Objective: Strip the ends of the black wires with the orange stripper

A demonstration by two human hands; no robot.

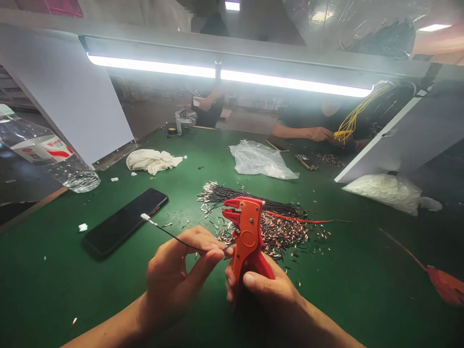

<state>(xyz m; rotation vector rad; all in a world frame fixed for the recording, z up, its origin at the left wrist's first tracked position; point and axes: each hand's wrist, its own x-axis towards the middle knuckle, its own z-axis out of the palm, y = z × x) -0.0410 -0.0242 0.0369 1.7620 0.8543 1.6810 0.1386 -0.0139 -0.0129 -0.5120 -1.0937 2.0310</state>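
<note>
Between thumb and fingers, my left hand [184, 266] pinches a thin black wire [176, 238] with a white-and-metal terminal at its far left end. My right hand [268, 285] is wrapped around the handles of a red-orange wire stripper [248, 232], held upright with its jaws apart and pointing left. The wire's other end is near my left fingertips, beside the stripper's handle. Behind the tool lies a bundle of black wires [232, 193] with terminals at the left. A heap of stripped wire scraps [286, 234] spreads just right of the stripper.
A black phone [126, 222] lies at left, with a water bottle [47, 150] beyond it. A white cloth [152, 160] and a clear plastic bag [261, 159] lie farther back. Across the table, a person's hand [319, 134] holds yellow wires [346, 125]. A tied bag [384, 191] sits at right.
</note>
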